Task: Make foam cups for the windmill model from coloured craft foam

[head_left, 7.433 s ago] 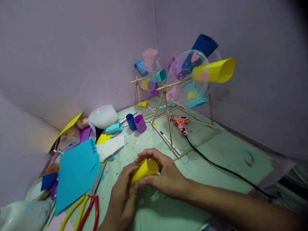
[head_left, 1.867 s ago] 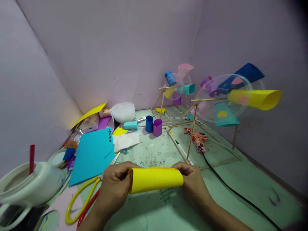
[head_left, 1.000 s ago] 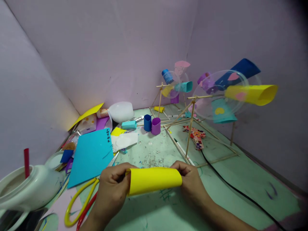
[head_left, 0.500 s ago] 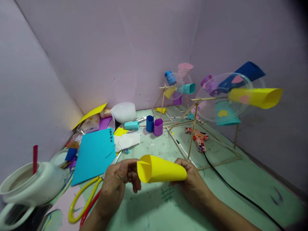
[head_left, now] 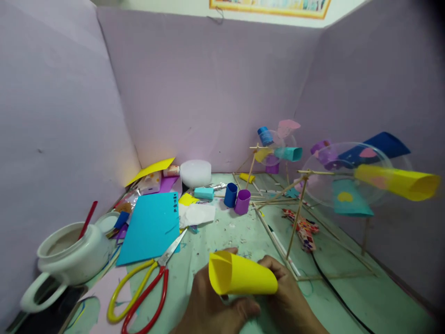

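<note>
A yellow paper tube (head_left: pixel 250 274), rolled from a sheet and open at its left end with overlapping edges, is held low in front of me. My right hand (head_left: pixel 288 292) grips its right end. My left hand (head_left: pixel 215 306) is wrapped around the left part from behind and below; its thumb shows under the tube, fingertips show above, and the other fingers are hidden. Left of my hands lie scissors (head_left: pixel 162 264) with one yellow and one red handle, blades partly apart, their tip by a turquoise sheet (head_left: pixel 149 227) with black writing.
Two stick-framed wheels with paper cups, the nearer wheel (head_left: pixel 347 174) and the farther wheel (head_left: pixel 273 148), stand at right. Blue (head_left: pixel 230 195) and purple (head_left: pixel 242 202) paper cups stand mid-table. A glue gun (head_left: pixel 304 229) with black cord lies right; a white pot (head_left: pixel 73 253) stands left.
The view has tilted up and shifted left. My left hand has moved from beside the tube's open end to under and behind it. The right hand keeps its grip.
</note>
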{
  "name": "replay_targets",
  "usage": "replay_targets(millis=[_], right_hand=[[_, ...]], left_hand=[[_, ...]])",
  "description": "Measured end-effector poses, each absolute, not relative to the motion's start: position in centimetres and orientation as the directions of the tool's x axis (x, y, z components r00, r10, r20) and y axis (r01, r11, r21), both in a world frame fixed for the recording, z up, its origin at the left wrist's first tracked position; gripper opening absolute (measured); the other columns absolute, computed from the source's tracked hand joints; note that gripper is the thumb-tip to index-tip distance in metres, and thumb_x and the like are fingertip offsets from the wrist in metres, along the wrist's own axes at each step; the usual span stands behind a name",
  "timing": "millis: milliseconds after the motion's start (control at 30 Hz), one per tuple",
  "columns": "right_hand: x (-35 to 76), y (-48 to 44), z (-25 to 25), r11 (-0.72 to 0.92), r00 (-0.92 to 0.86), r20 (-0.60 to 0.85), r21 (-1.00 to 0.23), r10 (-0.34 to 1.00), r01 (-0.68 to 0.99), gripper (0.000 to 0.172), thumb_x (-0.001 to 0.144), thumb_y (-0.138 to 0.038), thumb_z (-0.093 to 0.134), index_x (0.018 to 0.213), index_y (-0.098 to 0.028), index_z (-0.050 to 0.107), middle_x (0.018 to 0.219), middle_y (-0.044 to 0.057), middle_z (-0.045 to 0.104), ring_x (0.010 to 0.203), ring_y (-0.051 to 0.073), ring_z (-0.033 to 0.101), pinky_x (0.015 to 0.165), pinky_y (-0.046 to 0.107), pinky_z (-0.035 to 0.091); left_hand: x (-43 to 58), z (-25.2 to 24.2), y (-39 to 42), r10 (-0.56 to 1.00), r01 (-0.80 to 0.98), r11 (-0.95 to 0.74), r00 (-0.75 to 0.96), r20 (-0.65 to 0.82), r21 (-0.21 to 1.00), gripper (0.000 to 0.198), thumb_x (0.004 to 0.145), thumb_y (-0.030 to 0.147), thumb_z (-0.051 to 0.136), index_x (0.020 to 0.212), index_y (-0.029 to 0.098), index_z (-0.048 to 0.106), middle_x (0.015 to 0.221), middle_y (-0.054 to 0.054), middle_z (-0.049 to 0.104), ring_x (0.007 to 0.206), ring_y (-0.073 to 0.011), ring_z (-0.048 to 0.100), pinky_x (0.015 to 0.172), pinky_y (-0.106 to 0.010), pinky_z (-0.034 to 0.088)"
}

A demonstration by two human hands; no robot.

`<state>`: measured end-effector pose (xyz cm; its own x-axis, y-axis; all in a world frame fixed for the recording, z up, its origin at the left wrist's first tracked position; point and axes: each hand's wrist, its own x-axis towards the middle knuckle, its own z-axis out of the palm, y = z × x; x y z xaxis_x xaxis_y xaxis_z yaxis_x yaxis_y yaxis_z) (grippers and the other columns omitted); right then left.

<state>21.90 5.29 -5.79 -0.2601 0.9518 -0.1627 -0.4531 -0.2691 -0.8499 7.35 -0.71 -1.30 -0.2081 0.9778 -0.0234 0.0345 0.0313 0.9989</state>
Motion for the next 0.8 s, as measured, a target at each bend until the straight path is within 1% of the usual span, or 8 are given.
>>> replay_targets(millis=[67, 200, 367, 467, 567, 633, 733, 800], right_hand=[[21.8, 5.1, -6.1, -0.247, -0.263, -0.138, -0.86, 0.955, -0.446, 0.031, 0.046, -0.026, 0.088, 0.053, -0.015, 0.059, 0.051, -0.002, 0.062, 0.047, 0.009, 0.052, 0.048, 0.018, 0.039], [21.6, 5.0, -6.1, -0.281, -0.297, -0.157, -0.853, 0.942, -0.44, 0.032, 0.043, -0.026, 0.089, 0.053, -0.016, 0.06, 0.05, -0.002, 0.062, 0.046, 0.009, 0.052, 0.047, 0.018, 0.038], [21.5, 5.0, -5.4, -0.349, -0.385, -0.177, -0.826, 0.906, -0.442, 0.032, 0.044, -0.022, 0.089, 0.051, -0.016, 0.058, 0.05, -0.002, 0.063, 0.045, 0.008, 0.052, 0.046, 0.017, 0.037], [21.5, 5.0, -5.2, -0.364, -0.395, -0.195, -0.833, 0.898, -0.417, 0.035, 0.042, -0.024, 0.089, 0.051, -0.016, 0.056, 0.048, -0.003, 0.061, 0.043, 0.008, 0.051, 0.044, 0.017, 0.036], [21.6, 5.0, -5.3, -0.359, -0.387, -0.209, -0.857, 0.898, -0.37, 0.038, 0.041, -0.028, 0.089, 0.051, -0.016, 0.055, 0.046, -0.003, 0.059, 0.042, 0.008, 0.049, 0.041, 0.017, 0.034], [21.5, 5.0, -5.3, -0.33, -0.36, -0.199, -0.877, 0.911, -0.35, 0.038, 0.042, -0.029, 0.089, 0.05, -0.016, 0.054, 0.045, -0.003, 0.059, 0.041, 0.008, 0.049, 0.041, 0.017, 0.035], [21.3, 5.1, -5.4, -0.288, -0.312, -0.178, -0.89, 0.933, -0.355, 0.04, 0.037, -0.03, 0.09, 0.048, -0.015, 0.055, 0.044, -0.002, 0.059, 0.04, 0.008, 0.05, 0.042, 0.018, 0.037], [21.2, 5.2, -5.5, -0.277, -0.296, -0.174, -0.893, 0.939, -0.355, 0.04, 0.033, -0.027, 0.091, 0.048, -0.015, 0.055, 0.043, -0.002, 0.06, 0.039, 0.008, 0.05, 0.041, 0.018, 0.037]], left_hand=[[8.0, -1.8, -1.0, 0.973, -0.04, 0.012, -0.23, -0.021, 0.999, 0.069, 0.047, 0.03, 0.082, 0.112, 0.018, 0.06, 0.091, -0.007, 0.07, 0.074, -0.0215, 0.064, 0.067, -0.029, 0.052], [8.5, -1.9, -1.2, 0.97, -0.127, -0.072, -0.238, 0.04, 0.989, 0.053, 0.048, 0.031, 0.082, 0.097, 0.02, 0.068, 0.085, -0.006, 0.071, 0.074, -0.0227, 0.066, 0.069, -0.03, 0.054], [8.2, -1.2, -1.3, 0.944, 0.002, -0.281, -0.179, 0.277, 0.96, 0.026, 0.061, 0.026, 0.075, 0.086, 0.02, 0.072, 0.081, -0.007, 0.071, 0.077, -0.0238, 0.067, 0.074, -0.033, 0.053], [7.8, -0.7, -1.4, 0.904, 0.067, -0.393, -0.158, 0.398, 0.917, 0.027, 0.063, 0.021, 0.074, 0.09, 0.02, 0.072, 0.08, -0.006, 0.072, 0.075, -0.0228, 0.067, 0.074, -0.032, 0.053], [7.5, -0.4, -1.5, 0.884, 0.093, -0.439, -0.133, 0.448, 0.894, 0.031, 0.061, 0.017, 0.075, 0.092, 0.018, 0.072, 0.081, -0.006, 0.073, 0.073, -0.0218, 0.067, 0.07, -0.03, 0.053], [7.4, -0.3, -1.5, 0.917, 0.058, -0.385, -0.088, 0.389, 0.921, 0.025, 0.062, 0.018, 0.073, 0.088, 0.017, 0.072, 0.079, -0.007, 0.072, 0.071, -0.022, 0.067, 0.067, -0.03, 0.053], [7.2, -0.2, -1.3, 0.986, -0.077, -0.141, -0.097, 0.134, 0.987, 0.016, 0.063, 0.024, 0.071, 0.075, 0.015, 0.069, 0.072, -0.007, 0.071, 0.065, -0.0213, 0.065, 0.06, -0.029, 0.053], [7.2, -0.3, -0.9, 0.991, -0.17, -0.004, -0.133, -0.019, 0.985, 0.017, 0.059, 0.027, 0.073, 0.069, 0.014, 0.068, 0.067, -0.007, 0.07, 0.063, -0.0207, 0.063, 0.059, -0.028, 0.052]])
